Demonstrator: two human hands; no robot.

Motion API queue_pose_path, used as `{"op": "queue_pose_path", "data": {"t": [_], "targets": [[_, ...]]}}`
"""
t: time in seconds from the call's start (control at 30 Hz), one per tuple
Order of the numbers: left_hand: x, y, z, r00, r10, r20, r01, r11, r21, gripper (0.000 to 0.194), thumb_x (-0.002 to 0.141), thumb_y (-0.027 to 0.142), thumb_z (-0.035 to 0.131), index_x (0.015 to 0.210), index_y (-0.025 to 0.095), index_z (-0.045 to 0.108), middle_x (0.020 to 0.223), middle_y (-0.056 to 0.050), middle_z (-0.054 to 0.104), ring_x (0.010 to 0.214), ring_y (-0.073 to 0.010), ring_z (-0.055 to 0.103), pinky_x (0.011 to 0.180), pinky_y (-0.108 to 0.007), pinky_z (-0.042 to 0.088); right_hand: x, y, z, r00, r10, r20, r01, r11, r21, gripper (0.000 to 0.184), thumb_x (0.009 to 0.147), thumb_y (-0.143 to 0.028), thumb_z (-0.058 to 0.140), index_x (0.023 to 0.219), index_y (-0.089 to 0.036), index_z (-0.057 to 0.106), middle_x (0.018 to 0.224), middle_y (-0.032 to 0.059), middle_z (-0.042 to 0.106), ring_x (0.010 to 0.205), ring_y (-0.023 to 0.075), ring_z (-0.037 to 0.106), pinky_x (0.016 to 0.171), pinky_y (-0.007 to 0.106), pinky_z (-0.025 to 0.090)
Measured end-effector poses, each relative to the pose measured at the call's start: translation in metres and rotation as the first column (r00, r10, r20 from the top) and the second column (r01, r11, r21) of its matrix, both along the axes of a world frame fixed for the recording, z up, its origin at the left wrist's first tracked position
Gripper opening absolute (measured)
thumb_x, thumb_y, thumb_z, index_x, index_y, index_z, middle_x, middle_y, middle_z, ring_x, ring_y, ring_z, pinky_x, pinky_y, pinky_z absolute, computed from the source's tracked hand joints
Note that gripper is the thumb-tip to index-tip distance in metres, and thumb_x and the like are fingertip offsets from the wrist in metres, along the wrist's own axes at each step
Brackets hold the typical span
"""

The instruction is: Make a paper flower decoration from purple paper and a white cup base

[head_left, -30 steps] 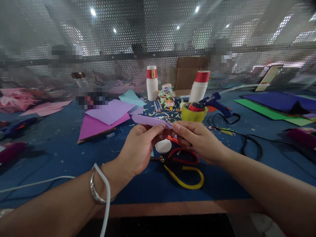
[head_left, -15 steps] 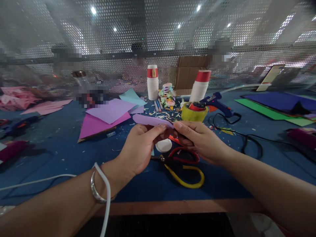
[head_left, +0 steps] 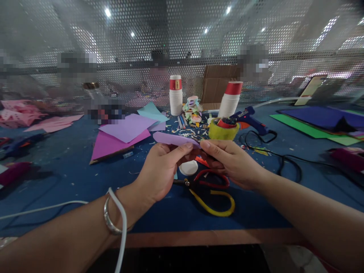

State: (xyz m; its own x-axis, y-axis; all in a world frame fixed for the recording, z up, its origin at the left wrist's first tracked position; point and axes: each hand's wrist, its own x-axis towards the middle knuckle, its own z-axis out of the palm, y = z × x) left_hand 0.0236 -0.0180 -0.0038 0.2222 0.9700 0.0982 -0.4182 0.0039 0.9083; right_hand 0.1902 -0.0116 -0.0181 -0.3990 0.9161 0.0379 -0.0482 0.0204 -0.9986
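Observation:
A strip of light purple paper (head_left: 172, 138) is stretched between my two hands above the table. My left hand (head_left: 163, 167) pinches it near the middle, thumb on top. At its right end, the thumb and fingers of my right hand (head_left: 230, 161) close on the paper; the fingertips below are partly hidden. Under my hands lies a pair of scissors (head_left: 223, 212) with one red and one yellow handle, its blades partly behind my left hand. A white round disc (head_left: 188, 167) and a red piece (head_left: 202, 161) lie just beyond the scissors.
Purple and magenta sheets (head_left: 122, 146) lie left; blue and green sheets (head_left: 307, 127) lie right. Stacked paper cups (head_left: 176, 100) stand at the back among paper scraps. A blue glue gun (head_left: 250, 119) rests by a yellow tape roll (head_left: 223, 132). A white cable (head_left: 123, 227) crosses my left wrist.

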Motion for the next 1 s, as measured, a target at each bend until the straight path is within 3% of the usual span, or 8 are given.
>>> {"op": "queue_pose_path", "data": {"t": [0.23, 0.67, 0.87, 1.0], "targets": [[-0.001, 0.002, 0.000, 1.000, -0.020, 0.015, 0.021, 1.000, -0.021, 0.008, 0.081, 0.013, 0.072, 0.075, 0.015, 0.077, 0.077, -0.002, 0.075, 0.074, -0.0126, 0.069, 0.075, -0.024, 0.055, -0.001, 0.001, 0.000, 1.000, -0.013, 0.015, 0.013, 1.000, 0.012, 0.051, 0.081, -0.067, 0.067, 0.072, -0.020, 0.047, 0.059, -0.0096, 0.028, 0.048, 0.0043, 0.018, 0.041, 0.021, 0.010], [-0.003, 0.005, -0.003, 1.000, -0.003, 0.009, 0.004, 0.997, -0.075, 0.002, 0.078, 0.015, 0.077, 0.076, 0.013, 0.078, 0.078, -0.004, 0.075, 0.076, -0.0144, 0.069, 0.076, -0.027, 0.054, 0.000, 0.004, -0.002, 0.998, -0.053, 0.022, 0.053, 0.998, 0.025, 0.048, 0.086, -0.063, 0.064, 0.071, -0.021, 0.046, 0.060, -0.0089, 0.029, 0.048, 0.0049, 0.019, 0.042, 0.023, 0.010], [-0.005, 0.010, -0.006, 0.997, 0.070, -0.030, -0.072, 0.995, -0.070, 0.006, 0.077, 0.018, 0.078, 0.076, 0.013, 0.076, 0.076, -0.003, 0.074, 0.075, -0.0144, 0.070, 0.072, -0.025, 0.054, 0.008, 0.011, -0.001, 0.986, -0.168, -0.009, 0.168, 0.986, 0.009, 0.052, 0.080, -0.068, 0.068, 0.073, -0.019, 0.051, 0.054, -0.0099, 0.030, 0.045, 0.0044, 0.021, 0.041, 0.022, 0.011], [-0.007, 0.011, -0.007, 0.987, 0.123, -0.106, -0.126, 0.992, -0.016, 0.010, 0.076, 0.022, 0.080, 0.081, 0.014, 0.076, 0.080, -0.004, 0.075, 0.078, -0.0149, 0.070, 0.071, -0.024, 0.054, 0.008, 0.011, 0.000, 0.990, -0.141, 0.000, 0.141, 0.990, 0.000, 0.051, 0.082, -0.067, 0.067, 0.073, -0.019, 0.052, 0.052, -0.0105, 0.029, 0.044, 0.0040, 0.020, 0.041, 0.022, 0.011]]}}
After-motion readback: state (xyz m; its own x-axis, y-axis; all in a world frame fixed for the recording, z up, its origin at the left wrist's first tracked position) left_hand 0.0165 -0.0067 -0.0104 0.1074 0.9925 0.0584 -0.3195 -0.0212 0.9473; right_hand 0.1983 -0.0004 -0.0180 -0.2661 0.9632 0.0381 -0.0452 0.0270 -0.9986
